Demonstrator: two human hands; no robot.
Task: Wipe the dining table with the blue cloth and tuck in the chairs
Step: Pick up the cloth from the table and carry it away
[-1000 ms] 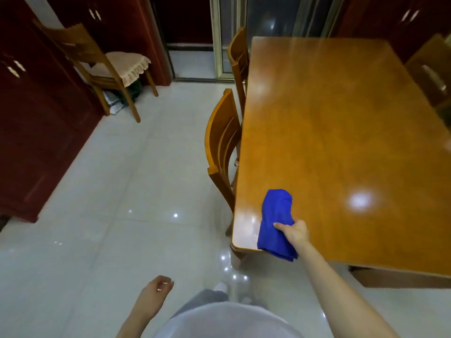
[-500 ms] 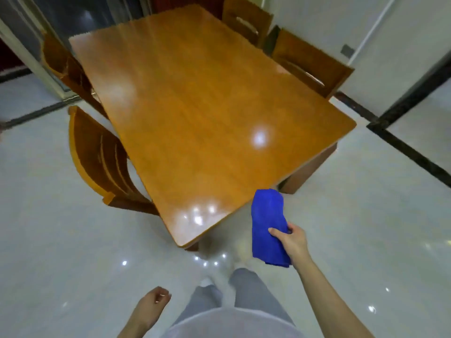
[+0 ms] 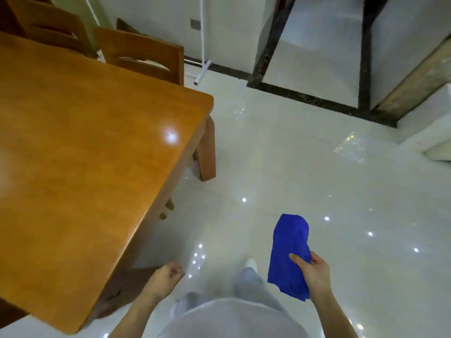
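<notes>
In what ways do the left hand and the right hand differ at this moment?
The right hand grips the blue cloth; the left hand holds nothing, fingers loosely curled. The left hand is beside the edge of the dining table; the right hand is away from it, over the floor. Both are bare and off the table.

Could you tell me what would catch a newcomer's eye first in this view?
The vivid blue cloth stands out first, gripped in the right hand at lower right, over the glossy white floor. Next comes the large wooden dining table filling the left side, with two chairs at its far edge, top left.
</notes>
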